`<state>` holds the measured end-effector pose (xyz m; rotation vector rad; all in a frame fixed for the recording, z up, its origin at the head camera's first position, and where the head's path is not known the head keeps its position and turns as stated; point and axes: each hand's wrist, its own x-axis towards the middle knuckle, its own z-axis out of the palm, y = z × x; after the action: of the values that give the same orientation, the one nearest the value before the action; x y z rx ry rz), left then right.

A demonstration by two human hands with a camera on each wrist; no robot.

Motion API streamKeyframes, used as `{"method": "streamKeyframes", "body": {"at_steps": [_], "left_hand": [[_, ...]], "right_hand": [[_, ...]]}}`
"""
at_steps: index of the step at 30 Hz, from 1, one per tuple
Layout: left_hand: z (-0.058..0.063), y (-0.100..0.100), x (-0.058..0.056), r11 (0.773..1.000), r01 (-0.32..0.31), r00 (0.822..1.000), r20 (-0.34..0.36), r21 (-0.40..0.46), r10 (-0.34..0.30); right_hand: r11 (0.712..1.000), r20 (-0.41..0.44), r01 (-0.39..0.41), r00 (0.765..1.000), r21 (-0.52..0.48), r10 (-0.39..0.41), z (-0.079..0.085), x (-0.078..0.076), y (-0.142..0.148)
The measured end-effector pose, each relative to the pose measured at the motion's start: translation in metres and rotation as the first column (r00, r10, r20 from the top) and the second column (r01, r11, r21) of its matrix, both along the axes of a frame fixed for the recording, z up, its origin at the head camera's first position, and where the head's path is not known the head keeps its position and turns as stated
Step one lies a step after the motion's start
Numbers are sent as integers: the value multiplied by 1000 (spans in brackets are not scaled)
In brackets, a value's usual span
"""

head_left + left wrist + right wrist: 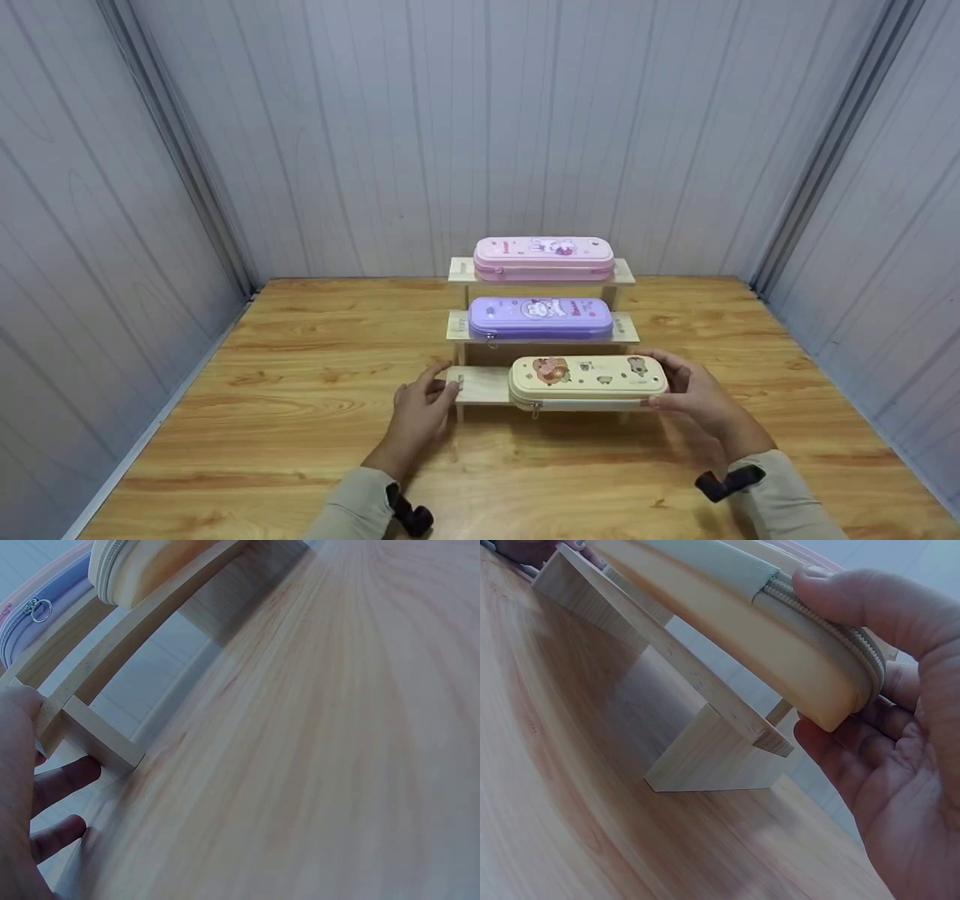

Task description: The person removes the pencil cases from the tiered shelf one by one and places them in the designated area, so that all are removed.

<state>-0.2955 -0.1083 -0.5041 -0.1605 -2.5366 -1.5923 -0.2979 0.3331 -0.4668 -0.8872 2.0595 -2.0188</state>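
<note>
My right hand [697, 394] grips the right end of a cream zippered pencil case [589, 381] with bear pictures on its lid. In the right wrist view the thumb lies on the zipper side and the fingers are under and behind the end. The case's right end hangs over the lowest step of a wooden stepped stand [484, 385], with a gap beneath it; whether its left end touches the step is unclear. My left hand [422, 405] holds the left end of that step, thumb at the front; two fingers [66, 784] extend loosely below it.
A purple pencil case [540, 318] lies on the middle step and a pink pencil case [544, 259] on the top step. The stand rests on a wood-grain table [315, 405]. Pale panel walls [420, 135] enclose the back and both sides.
</note>
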Motion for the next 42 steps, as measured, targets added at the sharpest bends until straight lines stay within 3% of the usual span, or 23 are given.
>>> {"method": "streamKeyframes", "body": {"at_steps": [16,33,42], "left_hand": [[-3,-2,-1,1000,13,1000,-11,19,-13],[-3,-1,-1,1000,-7,1000,19,9,6],[-5,-3,-1,1000,21,999,-40,-3,-21]], "right_hand": [[997,-10,72,997,18,-71,6,6,7],[1000,-22,19,1000,5,-19,6,13,25],[999,-22,45,999,6,-44,3,21,36]]}}
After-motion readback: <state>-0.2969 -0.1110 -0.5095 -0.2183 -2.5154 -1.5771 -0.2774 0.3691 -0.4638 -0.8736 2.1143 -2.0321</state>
